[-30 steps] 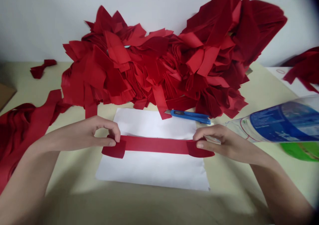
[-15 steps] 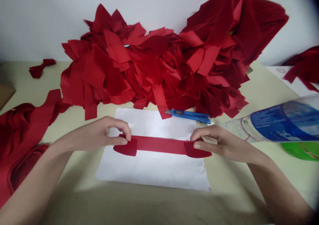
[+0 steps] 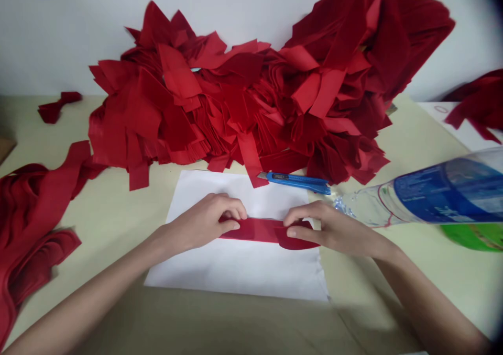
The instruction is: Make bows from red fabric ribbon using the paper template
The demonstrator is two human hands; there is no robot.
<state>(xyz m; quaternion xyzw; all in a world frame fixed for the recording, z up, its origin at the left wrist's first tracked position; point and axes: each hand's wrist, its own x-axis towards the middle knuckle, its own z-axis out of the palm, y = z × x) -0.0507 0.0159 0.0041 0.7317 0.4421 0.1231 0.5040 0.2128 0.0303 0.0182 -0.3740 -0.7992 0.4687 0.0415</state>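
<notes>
A red fabric strip [image 3: 259, 230] lies across a white sheet of paper [image 3: 239, 266] on the table. My left hand [image 3: 206, 221] pinches the strip's left end, which is folded over toward the middle. My right hand [image 3: 326, 228] pinches the folded right end. Both hands are closed on the strip and sit close together, only a short stretch of red showing between them.
A big heap of red fabric pieces [image 3: 251, 93] fills the back of the table. A blue utility knife [image 3: 296, 181] lies just behind the paper. A plastic bottle [image 3: 428, 192] lies on its side at right, a green object [image 3: 473, 235] under it. More red fabric [image 3: 31, 219] lies at left.
Both hands have moved inward toward the middle of the paper, folding the strip's ends over; the left hand travelled farther. The visible strip is now much shorter.
</notes>
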